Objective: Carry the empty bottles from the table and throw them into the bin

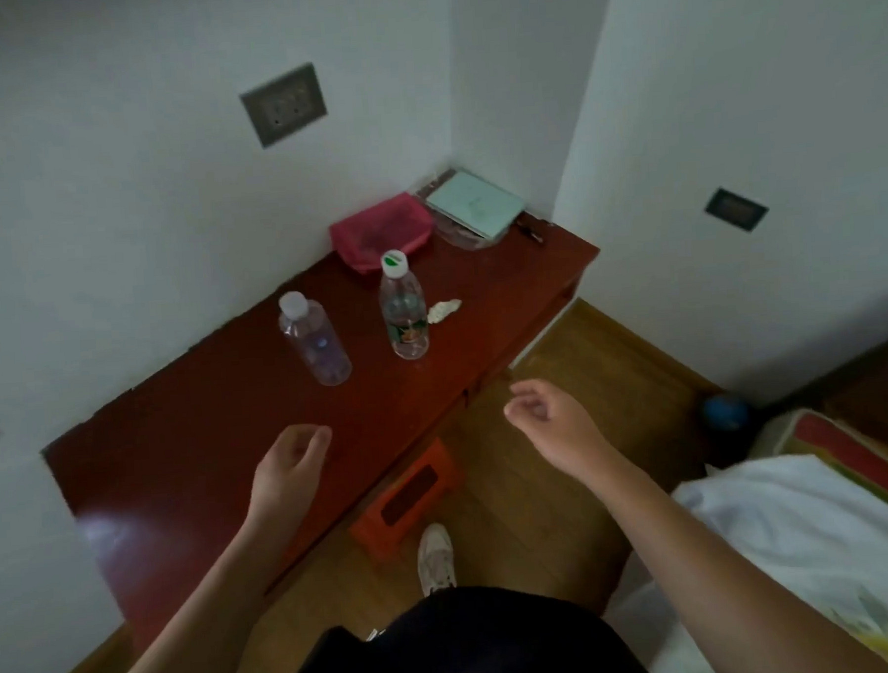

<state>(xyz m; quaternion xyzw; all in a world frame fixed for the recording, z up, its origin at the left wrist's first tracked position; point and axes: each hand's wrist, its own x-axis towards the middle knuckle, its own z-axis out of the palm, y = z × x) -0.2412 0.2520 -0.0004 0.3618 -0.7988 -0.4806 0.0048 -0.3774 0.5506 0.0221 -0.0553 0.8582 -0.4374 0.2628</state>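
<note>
Both hands, left hand [292, 453] and right hand [538, 408], hang empty and loosely curled, poised toward the upright bottles [315, 345] on the counter [205, 441].

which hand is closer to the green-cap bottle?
Right, narrowly. The right hand hangs off the table edge, below and right of the green-cap bottle. The left hand is over the table, below and left of it.

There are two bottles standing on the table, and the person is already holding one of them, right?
Not quite. The head view shows two bottles standing on the table, but neither is held: the left hand and right hand are both empty.
</note>
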